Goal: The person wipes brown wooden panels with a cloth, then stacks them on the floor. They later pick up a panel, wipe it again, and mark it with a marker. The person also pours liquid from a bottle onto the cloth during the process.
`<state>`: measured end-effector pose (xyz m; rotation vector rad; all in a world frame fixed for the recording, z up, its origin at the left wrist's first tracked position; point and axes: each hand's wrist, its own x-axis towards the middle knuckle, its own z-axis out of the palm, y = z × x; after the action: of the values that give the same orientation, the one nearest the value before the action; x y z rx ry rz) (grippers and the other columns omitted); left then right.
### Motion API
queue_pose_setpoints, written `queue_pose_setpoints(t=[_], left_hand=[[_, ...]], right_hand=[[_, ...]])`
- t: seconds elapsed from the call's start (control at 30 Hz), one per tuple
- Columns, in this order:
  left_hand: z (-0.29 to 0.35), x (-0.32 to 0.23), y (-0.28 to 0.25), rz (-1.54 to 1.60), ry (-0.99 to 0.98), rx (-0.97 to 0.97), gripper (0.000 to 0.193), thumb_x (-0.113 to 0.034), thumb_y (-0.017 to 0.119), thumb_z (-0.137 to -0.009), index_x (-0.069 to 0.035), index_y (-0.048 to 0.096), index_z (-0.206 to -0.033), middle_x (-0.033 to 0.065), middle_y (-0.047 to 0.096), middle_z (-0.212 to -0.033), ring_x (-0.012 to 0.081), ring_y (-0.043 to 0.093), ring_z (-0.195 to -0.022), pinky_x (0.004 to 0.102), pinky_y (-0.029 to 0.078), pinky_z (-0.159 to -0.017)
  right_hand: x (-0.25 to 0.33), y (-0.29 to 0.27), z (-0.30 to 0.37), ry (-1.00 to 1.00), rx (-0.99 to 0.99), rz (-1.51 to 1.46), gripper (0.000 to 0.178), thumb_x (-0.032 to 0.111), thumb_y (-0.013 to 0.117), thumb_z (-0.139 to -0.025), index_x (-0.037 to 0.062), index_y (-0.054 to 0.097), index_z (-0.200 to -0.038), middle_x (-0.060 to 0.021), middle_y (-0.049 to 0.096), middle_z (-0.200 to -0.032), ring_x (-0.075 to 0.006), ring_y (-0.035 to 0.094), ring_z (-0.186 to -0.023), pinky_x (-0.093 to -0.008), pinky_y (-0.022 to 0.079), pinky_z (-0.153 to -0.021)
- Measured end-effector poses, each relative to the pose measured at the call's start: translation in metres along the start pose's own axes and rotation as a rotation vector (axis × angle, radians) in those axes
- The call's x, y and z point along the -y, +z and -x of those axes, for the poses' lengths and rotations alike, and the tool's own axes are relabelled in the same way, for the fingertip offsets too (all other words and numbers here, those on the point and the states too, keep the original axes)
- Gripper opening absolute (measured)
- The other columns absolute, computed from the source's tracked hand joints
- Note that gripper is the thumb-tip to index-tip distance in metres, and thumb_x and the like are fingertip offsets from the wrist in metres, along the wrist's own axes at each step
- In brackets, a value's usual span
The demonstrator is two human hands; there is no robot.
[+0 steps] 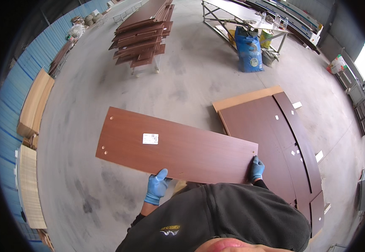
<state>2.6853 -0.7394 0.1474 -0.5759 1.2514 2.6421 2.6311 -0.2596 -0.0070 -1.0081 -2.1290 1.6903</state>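
A long reddish-brown wood panel (191, 151) is held up in front of my body, its left end tilted away from me. It has a white label and a few round holes near its ends. My left hand (157, 185), in a blue glove, grips the near long edge, thumb on top and fingers hidden underneath. At the right end, my right hand (257, 169), gloved the same way, is closed round the panel's near corner. To the right lies a low stack of dark brown panels (249, 115), partly covered by the held panel's right end.
A loaded stack of brown boards (142, 40) stands on a wheeled cart at the far left. Far right, a blue sack (249, 50) leans by a metal-framed table (228, 9). Pale boards (31, 185) line the blue wall at left. Grey concrete floor (77, 126) lies between.
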Motion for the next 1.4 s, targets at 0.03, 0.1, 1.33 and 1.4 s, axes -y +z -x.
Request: queue_pose_setpoints(t=[0.03,0.1,1.33,1.4], left_hand=[[-0.037,-0.021,0.007,-0.012,-0.032,0.057,0.049,-0.013,0.069,-0.106,-0.006,0.057,-0.153,0.0083,0.065,-0.144,0.0271,0.063,-0.134,0.0486,0.054,-0.114],[-0.112,-0.063,0.035,-0.034,-0.103,0.153,0.05,-0.016,0.068,-0.107,-0.008,0.056,-0.154,0.0079,0.066,-0.144,0.0261,0.062,-0.135,0.0494,0.053,-0.115],[-1.482,-0.433,0.527,-0.182,-0.429,0.56,0.05,-0.013,0.073,-0.103,-0.009,0.059,-0.151,0.0072,0.068,-0.144,0.0268,0.067,-0.132,0.047,0.055,-0.112],[-1.553,-0.429,0.568,-0.177,-0.465,0.596,0.05,-0.014,0.073,-0.103,-0.009,0.06,-0.151,0.0063,0.068,-0.145,0.0256,0.066,-0.132,0.0469,0.054,-0.114]], right_hand=[[0.017,0.016,-0.018,-0.005,-0.049,0.021,0.057,0.04,0.061,-0.109,0.001,0.061,-0.068,0.003,0.054,-0.065,-0.0106,0.043,-0.066,-0.0373,0.039,-0.058],[0.047,0.037,-0.043,0.016,-0.151,0.089,0.058,0.042,0.062,-0.109,0.0014,0.06,-0.067,0.0043,0.053,-0.064,-0.0104,0.042,-0.065,-0.0377,0.037,-0.058],[0.498,0.688,-0.958,0.203,-0.639,-0.132,0.049,0.038,0.07,-0.106,-0.0051,0.073,-0.082,0.0019,0.06,-0.073,-0.0112,0.048,-0.07,-0.0357,0.045,-0.064],[0.511,0.707,-1.005,0.23,-0.67,-0.119,0.049,0.038,0.071,-0.105,-0.0051,0.073,-0.083,0.0015,0.061,-0.074,-0.0113,0.049,-0.071,-0.0359,0.045,-0.064]])
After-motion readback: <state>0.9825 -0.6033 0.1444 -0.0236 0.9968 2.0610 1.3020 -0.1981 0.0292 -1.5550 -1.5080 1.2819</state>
